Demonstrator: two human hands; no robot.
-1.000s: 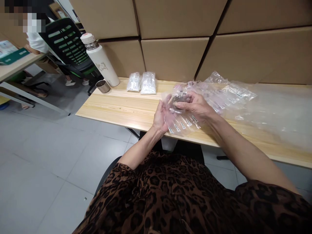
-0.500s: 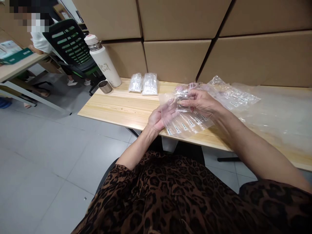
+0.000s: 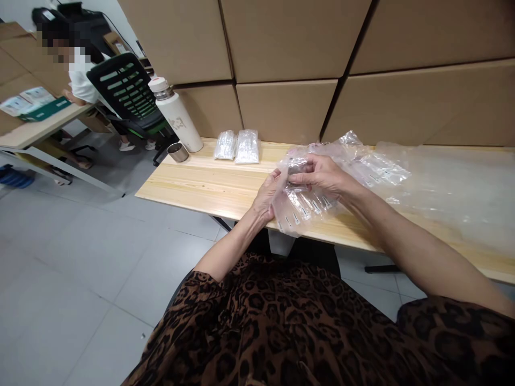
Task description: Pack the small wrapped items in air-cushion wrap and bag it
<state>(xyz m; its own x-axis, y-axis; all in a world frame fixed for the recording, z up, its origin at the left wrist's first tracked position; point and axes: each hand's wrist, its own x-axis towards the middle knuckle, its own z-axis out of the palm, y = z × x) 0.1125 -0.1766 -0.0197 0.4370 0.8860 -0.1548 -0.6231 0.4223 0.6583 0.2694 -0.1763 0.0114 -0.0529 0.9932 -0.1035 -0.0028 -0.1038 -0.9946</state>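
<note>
A fanned set of clear plastic bags with small printed labels is held up over the front of the table. My left hand is closed around the left edge of these bags, the thumb on top. Pinching the bags near their upper end is my right hand, thumb and fingers pressed together; part of its fingers is hidden behind the film. More clear bags lie spread on the table just beyond and right of my right hand.
A white bottle, a metal cup and two filled clear packets stand or lie at the table's left. Cardboard boxes line the back. Plastic sheeting covers the right side. A person sits beyond a chair.
My left hand has gone from lying open under the bags to gripping their left edge. The fan of bags has tilted and bunched a little. The camera view has shifted slightly.
</note>
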